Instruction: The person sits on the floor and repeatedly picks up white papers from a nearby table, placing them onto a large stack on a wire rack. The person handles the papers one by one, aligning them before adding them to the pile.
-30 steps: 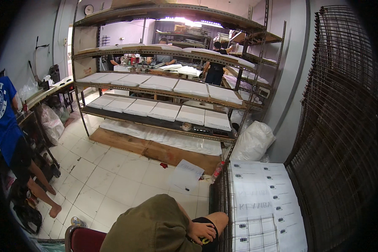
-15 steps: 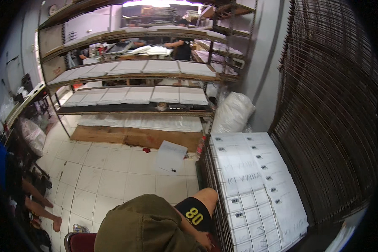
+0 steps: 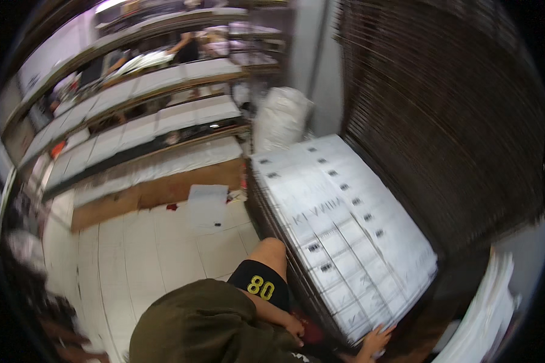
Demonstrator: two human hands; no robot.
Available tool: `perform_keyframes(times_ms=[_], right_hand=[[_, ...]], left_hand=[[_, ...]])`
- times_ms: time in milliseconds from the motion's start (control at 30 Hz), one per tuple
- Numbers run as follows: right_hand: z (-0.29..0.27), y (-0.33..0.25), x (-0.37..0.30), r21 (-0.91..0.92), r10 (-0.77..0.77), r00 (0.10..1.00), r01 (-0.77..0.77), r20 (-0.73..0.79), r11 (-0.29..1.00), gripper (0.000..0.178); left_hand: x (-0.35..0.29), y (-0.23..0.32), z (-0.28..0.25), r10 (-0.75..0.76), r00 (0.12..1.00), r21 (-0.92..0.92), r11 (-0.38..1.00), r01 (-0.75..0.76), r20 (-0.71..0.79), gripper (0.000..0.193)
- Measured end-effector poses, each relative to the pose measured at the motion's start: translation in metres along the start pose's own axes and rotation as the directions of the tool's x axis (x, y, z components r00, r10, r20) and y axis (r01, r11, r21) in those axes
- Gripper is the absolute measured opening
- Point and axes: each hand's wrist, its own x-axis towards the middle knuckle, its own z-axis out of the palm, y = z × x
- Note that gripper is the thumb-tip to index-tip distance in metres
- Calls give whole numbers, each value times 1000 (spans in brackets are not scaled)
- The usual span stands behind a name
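The right hand was at the white sheets' near edge;
fingers were parted, grip unclear; the left hand was by the black shorts, its grip unclear too; the sheets topped a dark rack.

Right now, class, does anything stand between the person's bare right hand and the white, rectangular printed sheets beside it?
Nothing visible does: the bare right hand is at the near edge of the white, rectangular printed sheets, though whether its fingertips touch them is unclear.

Printed sheets on a dark rack, white stacks on shelves, a loose sheet on tiled floor
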Motion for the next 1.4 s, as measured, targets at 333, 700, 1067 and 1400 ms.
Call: perform_keyframes(times_ms=[333, 700, 1067, 1400], right_hand=[[23, 10, 22, 59, 179, 983, -176, -33, 983, 60], [20, 17, 19, 68, 204, 977, -208, 59, 976, 51], [30, 26, 28, 144, 293, 951, -305, 97, 941, 69], [8, 14, 21, 102, 300, 938, -320, 171, 942, 70]], left_hand=[[-21, 23, -31, -175, 984, -50, 984, 173, -29, 72], [-13, 8, -19, -188, 982, -23, 982, 188, 20, 68], [-12, 9, -28, -189, 982, -74, 979, 191, 28, 64], [-21, 25, -30, -194, 980, -69, 979, 190, -52, 62]])
